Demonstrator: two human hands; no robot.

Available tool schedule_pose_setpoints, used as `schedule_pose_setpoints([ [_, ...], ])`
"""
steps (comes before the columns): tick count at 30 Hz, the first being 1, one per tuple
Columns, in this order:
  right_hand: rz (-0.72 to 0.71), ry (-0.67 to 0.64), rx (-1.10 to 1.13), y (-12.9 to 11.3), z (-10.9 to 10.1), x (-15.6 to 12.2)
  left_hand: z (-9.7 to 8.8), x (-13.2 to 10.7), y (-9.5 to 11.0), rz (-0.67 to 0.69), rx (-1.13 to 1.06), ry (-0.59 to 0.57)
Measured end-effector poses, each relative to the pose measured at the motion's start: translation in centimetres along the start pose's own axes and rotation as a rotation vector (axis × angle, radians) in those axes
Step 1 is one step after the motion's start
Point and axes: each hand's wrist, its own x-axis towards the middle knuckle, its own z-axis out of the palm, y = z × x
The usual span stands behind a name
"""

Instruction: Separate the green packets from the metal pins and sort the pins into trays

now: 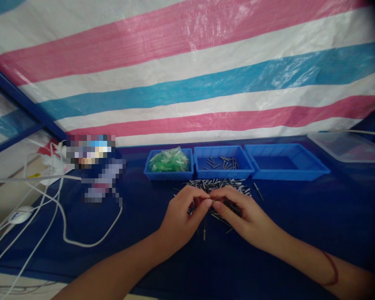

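Observation:
My left hand (183,214) and my right hand (248,214) meet fingertip to fingertip over a pile of thin metal pins (218,183) that look like blind rivets. Each thumb presses against its fingers in a pinch. Whatever sits between the fingertips is too small and too covered to make out. Part of the pile is hidden under both hands. One loose pin (204,232) points toward me below the fingertips, and another pin (258,191) lies right of the pile. Behind it, a middle blue bin (200,175) has several similar pins scattered inside.
A left blue bin (171,176) contains green plastic packets (170,160). The right blue bin (287,174) stands beside the middle one. White cables (81,245) loop across the table's left side near blurred items (104,179). A clear plastic lid (346,148) lies far right. Striped sheeting (187,96) rises behind.

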Motion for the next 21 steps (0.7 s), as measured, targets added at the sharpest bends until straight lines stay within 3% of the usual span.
schedule_pose_setpoints([
  [6, -0.073, 0.037, -0.058, -0.1, -0.3, 0.3, -0.1, 0.1, 0.0, 0.098, -0.003, 0.006],
  [10, -0.116, 0.113, -0.059, 0.1, -0.7, 0.3, -0.1, 0.2, -0.3, 0.075, 0.015, 0.012],
  [17, -0.312, 0.105, -0.199, -0.6, -1.3, 0.3, -0.1, 0.2, -0.3, 0.060, 0.014, -0.084],
  [21, -0.340, 0.084, -0.315, -0.9, -2.0, 0.9, -0.1, 0.2, 0.0, 0.045, 0.046, -0.128],
])
